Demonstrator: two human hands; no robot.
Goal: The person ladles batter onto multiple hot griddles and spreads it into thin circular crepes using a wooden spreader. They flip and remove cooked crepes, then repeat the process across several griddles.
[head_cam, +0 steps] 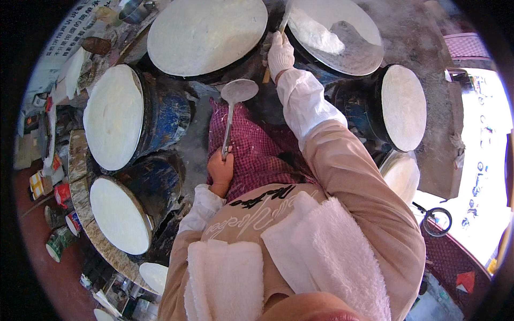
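My left hand (221, 166), bare, grips the metal handle of a ladle (239, 89). The ladle's round bowl, coated in pale batter, hangs before the checked apron (249, 138). In a white knit glove, my right hand (280, 55) holds a flat spreader (286, 18) by its wooden handle. The spreader's blade is at the left edge of the far right round griddle (357, 44). On that griddle a thick white mass of batter (317, 34) lies beside a bare grey patch. Left of it, another large griddle (207, 36) is covered by a pale sheet of batter.
Batter-covered griddles on drum-like stoves ring me: left (114, 116), lower left (120, 214), right (403, 108) and lower right (400, 176). A stone-like ledge (78, 176) curves around the left side. A metal bowl (134, 12) stands at far left. Steam hangs at upper right.
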